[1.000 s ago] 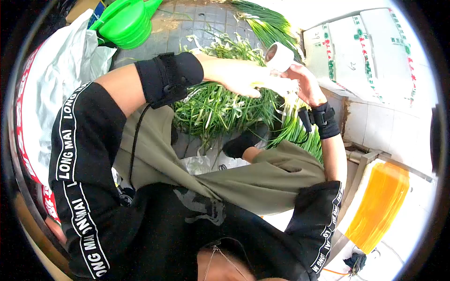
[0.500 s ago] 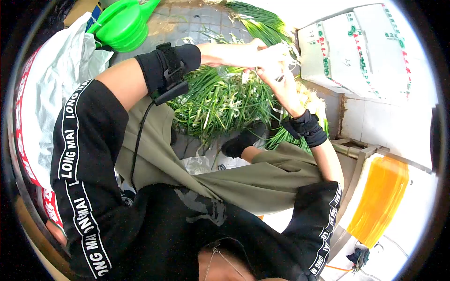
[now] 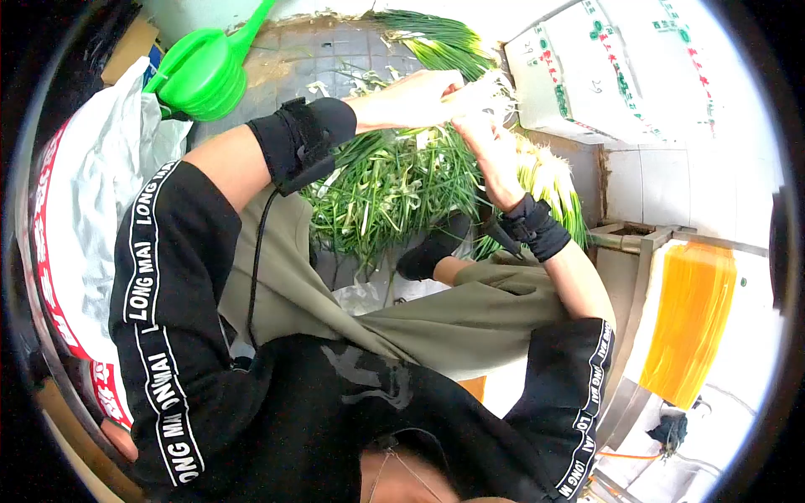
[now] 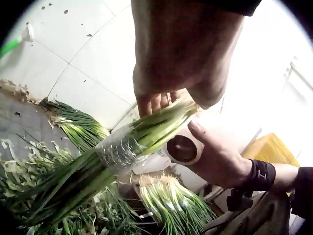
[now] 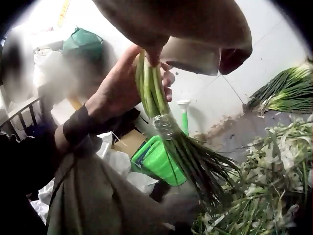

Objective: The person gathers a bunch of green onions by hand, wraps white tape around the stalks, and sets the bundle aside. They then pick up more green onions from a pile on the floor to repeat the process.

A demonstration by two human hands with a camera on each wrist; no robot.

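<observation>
Left hand (image 5: 116, 87) curled round a scallion bunch (image 4: 159, 123), right hand (image 4: 220, 160) likewise round a tape roll (image 5: 190, 58)

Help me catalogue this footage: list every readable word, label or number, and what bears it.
"LONG MAI", repeated: black sleeves.
"29", apparently, handwritten: white box.
Unreadable: the box's red and green print, the sack's red lettering and the wristband's mark, all too small or blurred.

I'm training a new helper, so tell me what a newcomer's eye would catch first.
Probably the bright green watering can, upper left in the head view. Next, the bunch of spring onions with its shiny wrap, gripped by the left hand in the right wrist view. Then the tangled leaf heap near the head view's middle.
</observation>
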